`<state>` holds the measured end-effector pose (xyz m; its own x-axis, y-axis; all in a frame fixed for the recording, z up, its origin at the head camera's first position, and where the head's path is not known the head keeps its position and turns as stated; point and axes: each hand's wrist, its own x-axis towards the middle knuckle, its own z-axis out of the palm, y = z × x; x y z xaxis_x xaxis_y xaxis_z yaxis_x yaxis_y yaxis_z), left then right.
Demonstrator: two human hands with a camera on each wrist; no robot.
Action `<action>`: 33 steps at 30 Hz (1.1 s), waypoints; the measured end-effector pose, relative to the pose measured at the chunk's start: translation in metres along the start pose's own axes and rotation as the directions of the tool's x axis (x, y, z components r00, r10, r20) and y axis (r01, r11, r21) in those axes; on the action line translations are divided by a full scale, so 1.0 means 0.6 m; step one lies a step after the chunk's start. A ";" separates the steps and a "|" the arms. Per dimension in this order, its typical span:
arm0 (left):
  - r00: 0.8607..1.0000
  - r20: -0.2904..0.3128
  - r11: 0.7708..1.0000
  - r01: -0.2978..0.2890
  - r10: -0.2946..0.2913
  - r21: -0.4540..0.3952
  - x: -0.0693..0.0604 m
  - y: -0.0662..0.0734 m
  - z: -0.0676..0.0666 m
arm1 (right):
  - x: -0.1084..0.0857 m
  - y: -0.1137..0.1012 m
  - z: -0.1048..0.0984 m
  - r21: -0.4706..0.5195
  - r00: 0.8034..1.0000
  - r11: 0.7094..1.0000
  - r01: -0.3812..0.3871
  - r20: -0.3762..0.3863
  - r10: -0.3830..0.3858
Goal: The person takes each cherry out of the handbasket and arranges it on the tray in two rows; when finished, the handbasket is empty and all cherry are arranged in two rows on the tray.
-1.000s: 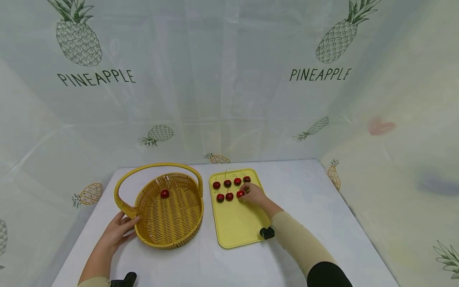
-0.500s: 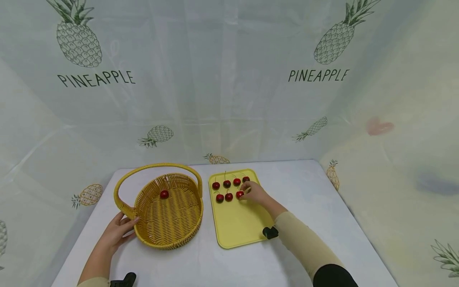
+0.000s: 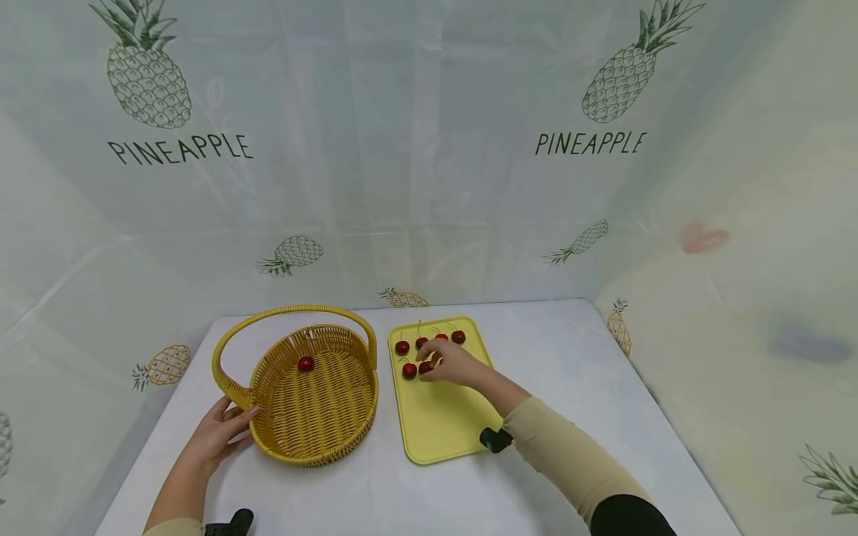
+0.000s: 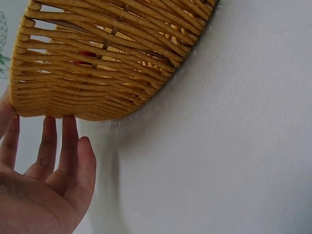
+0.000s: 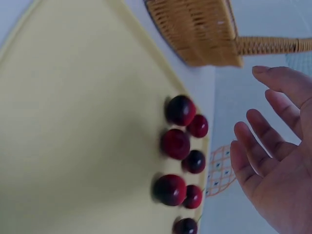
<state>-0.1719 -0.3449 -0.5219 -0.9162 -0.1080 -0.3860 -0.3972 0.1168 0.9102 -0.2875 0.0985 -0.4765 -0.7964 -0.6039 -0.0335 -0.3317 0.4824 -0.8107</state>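
Observation:
A yellow wicker basket [image 3: 322, 413] with an arched handle stands on the left of the table, one red cherry [image 3: 305, 364] inside. My left hand [image 3: 217, 432] holds the basket's left side, thumb at the rim; in the left wrist view its fingers [image 4: 70, 141] touch the woven wall. On the yellow tray [image 3: 442, 435], several dark red cherries [image 5: 174, 144] lie in two rows near the far end. Over the near row hovers my right hand [image 3: 456, 366], partly covering cherries in the head view. The right wrist view shows its fingers loosely bent, holding nothing.
A white cloth [image 3: 556, 357] covers the table. Behind it hangs a pale curtain [image 3: 429, 186] printed with pineapples. The tray stands just right of the basket, with a narrow gap between them. A dark wrist mount [image 3: 496, 439] hangs at the right sleeve above the tray's right edge.
My right hand has let go of the rightmost near-row cherry, which stays on the tray, and has shifted left over that row. The left hand and the basket hold still.

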 end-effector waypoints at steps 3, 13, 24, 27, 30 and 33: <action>1.000 0.003 1.000 -0.002 0.002 0.002 0.000 0.000 0.000 | 0.004 -0.018 0.008 0.008 0.999 1.000 0.027 0.032 -0.028; 1.000 0.002 1.000 0.002 -0.002 -0.012 -0.001 0.001 0.001 | 0.010 -0.090 0.039 -0.051 0.987 0.995 0.090 0.138 -0.082; 1.000 0.008 1.000 -0.002 0.002 -0.003 -0.001 -0.002 0.001 | 0.039 -0.142 0.088 -0.070 0.961 0.983 0.171 0.230 -0.151; 1.000 0.008 1.000 -0.008 0.008 0.002 0.000 -0.002 0.000 | 0.052 -0.151 0.100 -0.094 0.958 0.980 0.177 0.244 -0.150; 1.000 0.007 1.000 -0.012 0.012 0.005 0.000 -0.001 0.001 | 0.066 -0.161 0.111 -0.105 0.955 0.979 0.174 0.263 -0.141; 1.000 0.004 1.000 -0.015 0.015 0.003 -0.001 -0.002 0.001 | 0.084 -0.167 0.121 -0.125 0.951 0.978 0.167 0.282 -0.126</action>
<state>-0.1712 -0.3445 -0.5227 -0.9221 -0.1020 -0.3732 -0.3839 0.1211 0.9154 -0.2576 -0.0263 -0.4394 -0.5730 -0.8141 -0.0941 -0.5205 0.4502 -0.7255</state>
